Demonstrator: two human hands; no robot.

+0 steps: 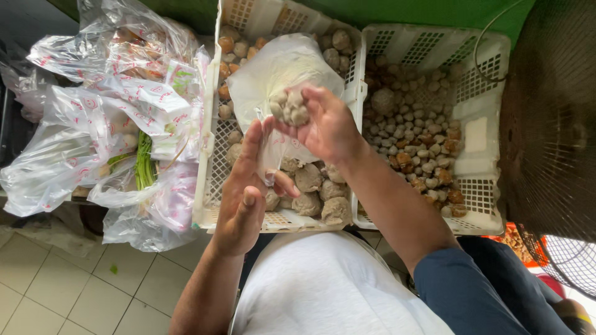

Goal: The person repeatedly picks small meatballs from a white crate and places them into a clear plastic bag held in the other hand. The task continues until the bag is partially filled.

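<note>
- head view: right hand clenched around a clump of small pale meatballs, held above the left white crate.
- left hand pinches the thin plastic bag at its mouth, fingers mostly flat.
- meatballs sit right at the bag's mouth, up and right of the left hand; right hand nearer.
- right crate holds smaller balls.

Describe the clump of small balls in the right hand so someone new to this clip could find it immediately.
Start at the two white plastic crates side by side, then go to the thin white plastic bag held open over the left crate. The right hand grips a small clump of pale grey balls at the bag's mouth. Unlike the large balls below, these are small and held off the crate.
</note>
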